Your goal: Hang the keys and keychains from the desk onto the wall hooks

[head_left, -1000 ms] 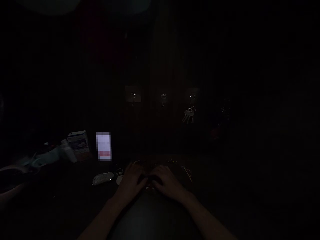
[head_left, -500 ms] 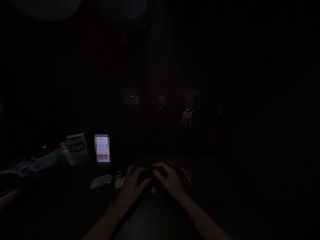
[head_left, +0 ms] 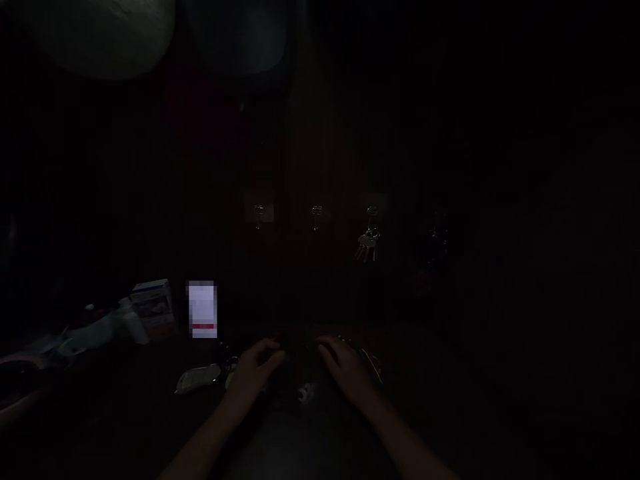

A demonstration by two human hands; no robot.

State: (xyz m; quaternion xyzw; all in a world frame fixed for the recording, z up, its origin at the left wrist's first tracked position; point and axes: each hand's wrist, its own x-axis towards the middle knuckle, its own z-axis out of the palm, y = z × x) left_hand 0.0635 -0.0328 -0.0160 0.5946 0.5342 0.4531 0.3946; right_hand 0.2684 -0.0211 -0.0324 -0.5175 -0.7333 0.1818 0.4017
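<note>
In deep shadow, my left hand (head_left: 253, 371) hovers low over a dark surface, thumb and forefinger apart; nothing shows between them. My right hand (head_left: 349, 375) is a short way to its right, fingers bent forward and loosely spread, with no held thing visible. A small whitish object (head_left: 305, 393) lies between my wrists, too dim to name. Beyond the right hand runs a thin yellowish strand or stick (head_left: 373, 365). Left of my left hand lies a long pale object (head_left: 199, 378), beside a partly hidden ring-like thing (head_left: 231, 365).
A glowing screen (head_left: 203, 309), blurred out, stands at the back left near a box (head_left: 153, 308) and a white bottle (head_left: 133, 323). Metal hooks (head_left: 317, 212) are on the back wall; a bunch of keys (head_left: 367, 241) hangs from one. Large rounded shapes (head_left: 105, 40) hang above.
My hands have moved apart from each other, showing more of the whitish object between them. The whole view has shifted, so the wall and hooks sit lower.
</note>
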